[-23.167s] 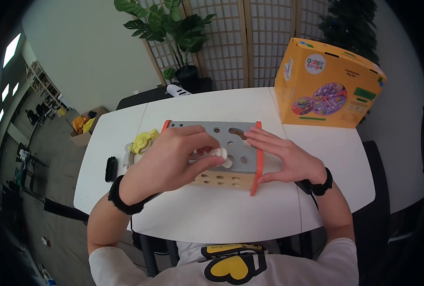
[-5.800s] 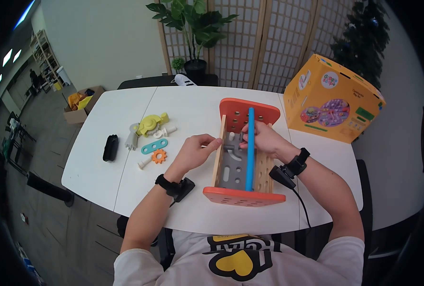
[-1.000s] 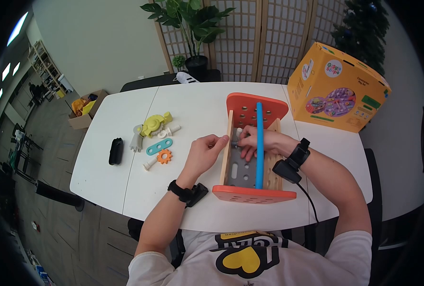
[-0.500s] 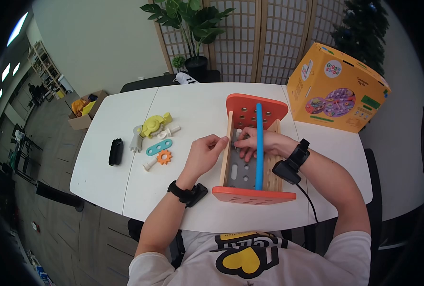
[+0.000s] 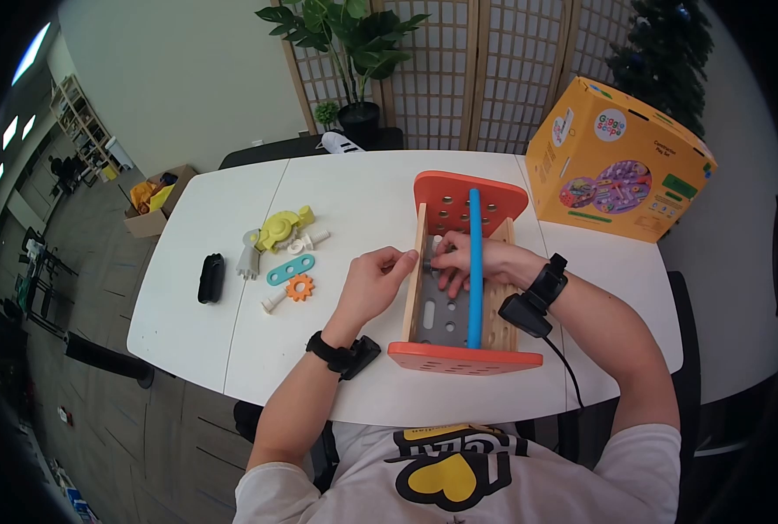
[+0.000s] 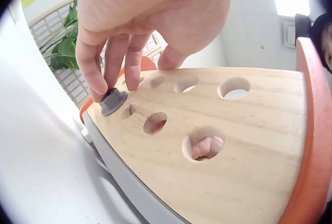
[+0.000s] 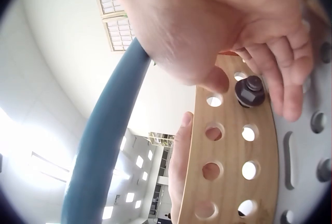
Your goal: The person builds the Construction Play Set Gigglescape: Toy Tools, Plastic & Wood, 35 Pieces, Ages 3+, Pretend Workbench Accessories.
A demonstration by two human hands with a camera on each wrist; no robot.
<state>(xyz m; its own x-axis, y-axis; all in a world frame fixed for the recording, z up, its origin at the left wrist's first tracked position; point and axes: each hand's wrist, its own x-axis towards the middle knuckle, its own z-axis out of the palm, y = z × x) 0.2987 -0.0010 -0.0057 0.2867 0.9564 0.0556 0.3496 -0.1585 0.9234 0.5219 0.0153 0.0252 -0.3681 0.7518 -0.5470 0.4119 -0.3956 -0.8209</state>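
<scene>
So, our grey bolt (image 7: 251, 93) lies sideways through the wood wall (image 7: 231, 151). Our left hand (image 6: 150, 16) touches its outside end; we can't tell if it pinches. Our right hand (image 7: 228, 24), spread, is just beside its inside end.

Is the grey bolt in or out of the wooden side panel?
In: the grey bolt has its flange at the outside of the wooden side panel, and a dark hexagonal piece shows inside at a matching hole.
</scene>
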